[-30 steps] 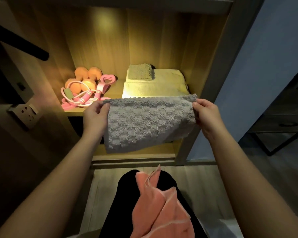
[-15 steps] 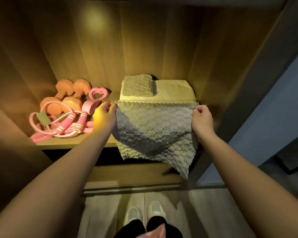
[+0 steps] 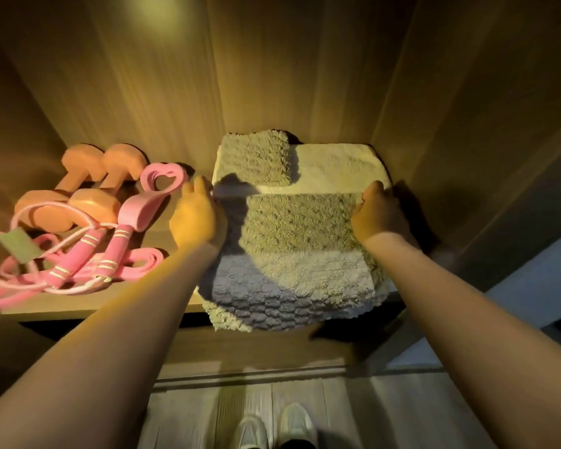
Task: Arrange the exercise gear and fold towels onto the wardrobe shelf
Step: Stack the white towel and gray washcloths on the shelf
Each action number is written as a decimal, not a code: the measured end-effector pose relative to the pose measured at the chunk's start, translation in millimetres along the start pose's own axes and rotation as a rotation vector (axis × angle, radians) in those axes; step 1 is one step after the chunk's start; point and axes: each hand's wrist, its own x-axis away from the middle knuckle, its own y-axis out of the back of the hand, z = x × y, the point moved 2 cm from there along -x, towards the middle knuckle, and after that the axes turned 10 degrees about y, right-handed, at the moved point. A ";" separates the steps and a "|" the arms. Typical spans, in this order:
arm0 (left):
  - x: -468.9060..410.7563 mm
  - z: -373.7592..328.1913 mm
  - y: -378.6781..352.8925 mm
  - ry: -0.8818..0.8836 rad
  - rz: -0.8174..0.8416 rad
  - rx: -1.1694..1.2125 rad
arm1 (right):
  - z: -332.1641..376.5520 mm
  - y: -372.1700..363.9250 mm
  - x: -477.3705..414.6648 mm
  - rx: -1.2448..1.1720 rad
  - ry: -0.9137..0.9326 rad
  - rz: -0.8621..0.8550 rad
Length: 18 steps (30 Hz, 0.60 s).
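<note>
A folded grey waffle towel (image 3: 300,241) lies on top of a cream towel (image 3: 337,166) on the wardrobe shelf (image 3: 91,306), its front part hanging over the shelf edge. My left hand (image 3: 198,217) grips the grey towel's left edge and my right hand (image 3: 378,213) grips its right edge. A smaller folded grey towel (image 3: 256,157) sits at the back on the cream one. To the left lie two orange dumbbells (image 3: 88,186), a pink heart-shaped trainer (image 3: 153,192) and a pink skipping rope (image 3: 78,260) with bands.
The wardrobe's wooden back wall (image 3: 272,76) and right side wall (image 3: 467,140) close in the shelf. A lower shelf board (image 3: 256,348) and the floor with my white shoes (image 3: 276,426) show below.
Both hands have carried the grey towel forward and down onto the cream towel on the shelf. My view has moved closer, and the pink cloth on my lap is out of sight.
</note>
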 end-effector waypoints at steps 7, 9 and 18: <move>50.9 -40.2 -21.1 -0.493 0.297 -0.137 | 51.8 -15.5 38.2 -0.044 0.461 0.357; 58.2 -32.2 -33.4 -0.501 0.395 -0.258 | 44.3 -28.9 39.6 0.117 0.451 0.450; 49.8 14.0 -19.7 -0.291 0.335 -0.353 | -8.8 -21.1 43.2 0.146 0.186 0.435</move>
